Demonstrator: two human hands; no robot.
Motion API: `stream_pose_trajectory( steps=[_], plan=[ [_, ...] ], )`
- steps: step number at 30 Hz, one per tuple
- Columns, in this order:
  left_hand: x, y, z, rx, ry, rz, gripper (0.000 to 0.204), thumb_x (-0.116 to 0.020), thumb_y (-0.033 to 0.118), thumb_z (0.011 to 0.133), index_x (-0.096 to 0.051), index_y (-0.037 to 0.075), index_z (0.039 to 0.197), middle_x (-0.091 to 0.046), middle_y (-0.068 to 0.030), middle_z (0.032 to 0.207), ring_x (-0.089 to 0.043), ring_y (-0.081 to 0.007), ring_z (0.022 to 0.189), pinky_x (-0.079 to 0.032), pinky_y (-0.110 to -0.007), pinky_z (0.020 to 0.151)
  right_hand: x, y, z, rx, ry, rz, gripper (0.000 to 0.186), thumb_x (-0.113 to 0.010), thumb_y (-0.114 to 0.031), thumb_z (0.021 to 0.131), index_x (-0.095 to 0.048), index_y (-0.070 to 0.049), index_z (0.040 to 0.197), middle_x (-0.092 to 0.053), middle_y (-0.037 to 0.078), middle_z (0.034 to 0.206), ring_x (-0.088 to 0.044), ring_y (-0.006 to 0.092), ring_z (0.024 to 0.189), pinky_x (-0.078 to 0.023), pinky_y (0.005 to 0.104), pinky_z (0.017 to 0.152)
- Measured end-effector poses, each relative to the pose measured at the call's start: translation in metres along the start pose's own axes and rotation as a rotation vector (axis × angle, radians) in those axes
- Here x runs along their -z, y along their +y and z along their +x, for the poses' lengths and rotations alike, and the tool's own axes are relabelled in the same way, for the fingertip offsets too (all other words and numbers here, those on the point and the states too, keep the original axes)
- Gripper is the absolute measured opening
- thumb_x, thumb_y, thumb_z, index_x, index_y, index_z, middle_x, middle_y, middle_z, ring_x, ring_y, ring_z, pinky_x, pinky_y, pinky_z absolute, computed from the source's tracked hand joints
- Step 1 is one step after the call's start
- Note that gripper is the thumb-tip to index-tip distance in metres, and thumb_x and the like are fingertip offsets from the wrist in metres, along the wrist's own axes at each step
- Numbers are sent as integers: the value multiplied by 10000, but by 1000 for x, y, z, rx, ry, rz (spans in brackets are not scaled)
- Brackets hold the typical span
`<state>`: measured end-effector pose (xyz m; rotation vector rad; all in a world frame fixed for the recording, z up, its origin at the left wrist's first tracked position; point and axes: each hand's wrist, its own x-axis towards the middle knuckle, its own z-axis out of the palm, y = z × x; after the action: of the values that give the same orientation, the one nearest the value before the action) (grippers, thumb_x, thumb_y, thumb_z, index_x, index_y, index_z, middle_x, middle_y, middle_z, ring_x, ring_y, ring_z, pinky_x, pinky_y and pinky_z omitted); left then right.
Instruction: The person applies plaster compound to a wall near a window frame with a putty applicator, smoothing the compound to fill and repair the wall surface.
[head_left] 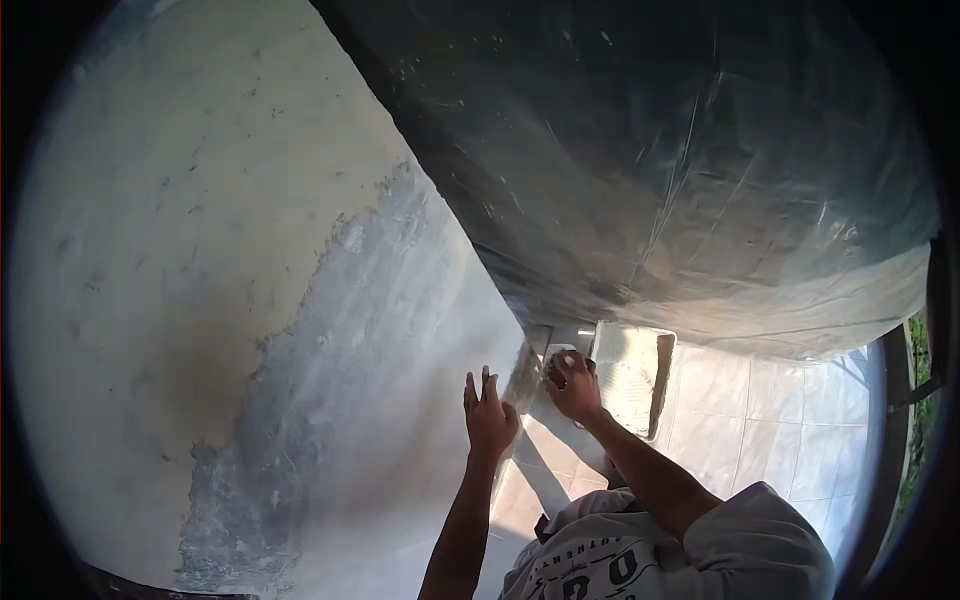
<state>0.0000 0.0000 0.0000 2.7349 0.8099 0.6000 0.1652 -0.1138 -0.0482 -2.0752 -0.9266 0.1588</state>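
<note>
My left hand (pixel 490 418) is raised with its fingers stretched and spread, and nothing shows in it. It is over the lower edge of a pale wall (pixel 370 330); I cannot tell whether it touches the surface. My right hand (pixel 576 388) is closed, its fingers curled down around something too small and shaded to name. A small whitish object (pixel 560 351) shows just beyond those fingers. Right beside that hand is a paint tray (pixel 628 385) with a ribbed floor, coated in whitish material.
The wall has a cream coating (pixel 160 250) on its left part, ending in a ragged border against bare grey. A dark plastic sheet (pixel 640 150) spans the upper right. Light floor tiles (pixel 740 420) lie right of the tray, with greenery (pixel 918 350) at the far right.
</note>
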Motion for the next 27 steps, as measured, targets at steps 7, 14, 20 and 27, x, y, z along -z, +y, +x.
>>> stream_pose_trajectory(
  steps=[7, 14, 20, 27],
  plan=[
    [-138, 40, 11, 48, -388, -54, 653, -585, 74, 821, -409, -64, 1434, -436, -283, 1513, -311, -539, 1434, -255, -589, 1199, 4, 147, -27, -368, -319, -129, 540, -739, -343, 833, -616, -105, 1302, -458, 182, 1439, -430, 480, 1277, -457, 592, 1019],
    [-245, 72, 15, 19, -531, -116, 673, -615, 54, 793, -392, -64, 1417, -405, -294, 1526, -304, -566, 1423, -262, -602, 1191, -30, 260, -30, -451, -366, -221, 501, -730, -321, 844, -613, -148, 1299, -473, 189, 1414, -455, 475, 1250, -467, 567, 991],
    [-307, 69, 38, 17, -534, -162, 682, -607, 38, 778, -383, -57, 1415, -417, -303, 1511, -334, -583, 1394, -285, -618, 1163, -78, 308, 0, -429, -362, -285, 511, -741, -331, 844, -589, -109, 1278, -509, 212, 1383, -457, 492, 1229, -464, 608, 950],
    [-315, 58, 29, 78, -593, -145, 681, -616, 46, 796, -380, -45, 1428, -411, -304, 1513, -302, -563, 1421, -283, -574, 1190, -86, 290, 23, -632, -322, -294, 507, -748, -359, 839, -621, -72, 1238, -498, 205, 1376, -461, 477, 1203, -452, 587, 949]
  ],
)
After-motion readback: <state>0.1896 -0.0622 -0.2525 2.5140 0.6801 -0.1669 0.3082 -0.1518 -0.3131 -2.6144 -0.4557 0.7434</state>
